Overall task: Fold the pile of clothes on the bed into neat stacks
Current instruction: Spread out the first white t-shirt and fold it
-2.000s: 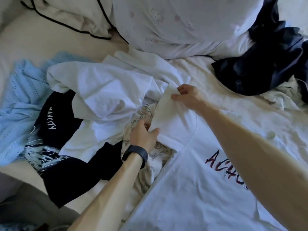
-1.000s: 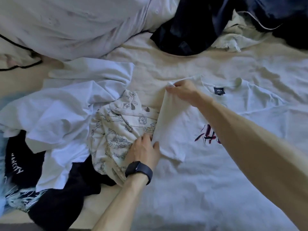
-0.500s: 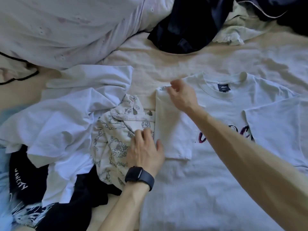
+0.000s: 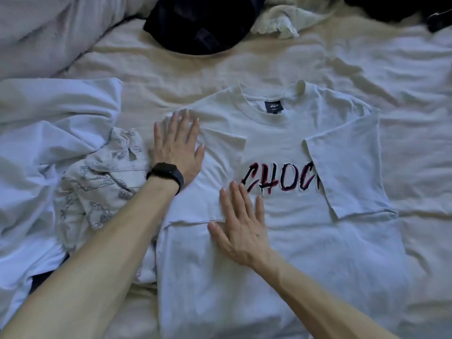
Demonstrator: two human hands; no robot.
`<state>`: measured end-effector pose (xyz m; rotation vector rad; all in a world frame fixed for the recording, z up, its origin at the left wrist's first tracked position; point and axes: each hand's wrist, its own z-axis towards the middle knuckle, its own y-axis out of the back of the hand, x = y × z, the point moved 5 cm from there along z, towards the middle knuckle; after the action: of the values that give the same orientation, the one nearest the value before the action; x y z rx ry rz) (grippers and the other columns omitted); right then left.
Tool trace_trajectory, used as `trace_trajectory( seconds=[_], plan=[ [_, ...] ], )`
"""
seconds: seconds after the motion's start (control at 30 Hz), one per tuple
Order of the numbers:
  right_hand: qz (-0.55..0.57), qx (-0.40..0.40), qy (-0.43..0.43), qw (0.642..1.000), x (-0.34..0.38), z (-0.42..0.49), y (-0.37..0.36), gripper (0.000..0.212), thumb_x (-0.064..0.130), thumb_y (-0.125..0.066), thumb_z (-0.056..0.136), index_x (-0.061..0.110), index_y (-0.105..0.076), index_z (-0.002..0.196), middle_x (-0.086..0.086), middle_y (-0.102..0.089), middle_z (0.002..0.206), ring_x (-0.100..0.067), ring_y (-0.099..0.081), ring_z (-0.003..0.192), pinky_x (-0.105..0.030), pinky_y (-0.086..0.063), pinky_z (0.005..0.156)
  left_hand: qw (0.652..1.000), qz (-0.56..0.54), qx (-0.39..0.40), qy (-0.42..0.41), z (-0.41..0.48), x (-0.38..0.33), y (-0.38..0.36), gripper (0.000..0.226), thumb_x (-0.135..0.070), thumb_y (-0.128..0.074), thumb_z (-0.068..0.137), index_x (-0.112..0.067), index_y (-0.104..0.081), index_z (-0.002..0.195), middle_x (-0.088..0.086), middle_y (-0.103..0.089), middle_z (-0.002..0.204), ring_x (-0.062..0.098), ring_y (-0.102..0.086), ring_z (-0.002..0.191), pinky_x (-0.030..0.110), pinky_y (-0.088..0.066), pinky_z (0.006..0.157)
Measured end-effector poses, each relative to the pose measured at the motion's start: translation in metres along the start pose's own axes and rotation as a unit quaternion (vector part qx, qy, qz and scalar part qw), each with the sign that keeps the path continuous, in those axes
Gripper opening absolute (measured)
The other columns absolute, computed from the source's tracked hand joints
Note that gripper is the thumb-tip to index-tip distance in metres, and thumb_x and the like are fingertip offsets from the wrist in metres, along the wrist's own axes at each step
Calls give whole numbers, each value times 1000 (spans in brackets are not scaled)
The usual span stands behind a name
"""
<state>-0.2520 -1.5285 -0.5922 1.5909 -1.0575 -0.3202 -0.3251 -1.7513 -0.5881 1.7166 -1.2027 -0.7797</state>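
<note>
A white T-shirt [image 4: 281,253] with red and dark lettering lies face up on the bed, collar away from me. Both its sleeves are folded inward over the chest. My left hand [image 4: 177,148], with a black watch at the wrist, presses flat on the folded left sleeve near the shoulder. My right hand [image 4: 241,223] lies flat with straight fingers on the lower edge of that same sleeve, just left of the lettering. Neither hand grips any cloth.
A heap of unfolded clothes sits to the left: a patterned cream garment [image 4: 97,189] and a white garment [image 4: 49,133]. A dark garment [image 4: 200,25] and a crumpled pale cloth [image 4: 278,23] lie at the far edge. The bed sheet [image 4: 415,69] is wrinkled on the right.
The left sleeve, held up by both hands before, has been folded over onto the shirt and let go. Both hands now lie flat on it, the right one moved down toward me.
</note>
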Motion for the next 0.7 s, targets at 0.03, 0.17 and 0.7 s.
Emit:
trace_trajectory(
  seconds=[0.03, 0.17, 0.7],
  plan=[
    [11, -19, 0, 1000, -2, 0, 6, 73, 62, -28, 102, 21, -24, 162, -6, -9, 171, -22, -4, 158, -57, -9, 123, 1000, -4, -20, -9, -12, -10, 3, 65, -51, -15, 103, -26, 5, 159, 1, 13, 167, 21, 14, 153, 55, 10, 119],
    [-26, -120, -47, 991, -33, -6, 25, 61, 52, -33, 105, 25, -34, 159, -12, -20, 168, -30, -16, 156, -61, -14, 122, 995, 16, -28, -99, -88, -64, -18, 67, -56, -17, 97, -32, -9, 159, 3, 0, 168, 27, 0, 154, 58, 5, 118],
    [-26, 74, -256, 963, -155, -242, 16, 67, 61, -30, 101, 42, -8, 161, -5, 6, 171, -25, 11, 157, -53, 0, 123, 992, -108, 61, 9, -287, -89, -86, 69, -42, -47, 95, -29, -23, 158, 2, -3, 167, 24, -7, 154, 54, -7, 119]
  ],
)
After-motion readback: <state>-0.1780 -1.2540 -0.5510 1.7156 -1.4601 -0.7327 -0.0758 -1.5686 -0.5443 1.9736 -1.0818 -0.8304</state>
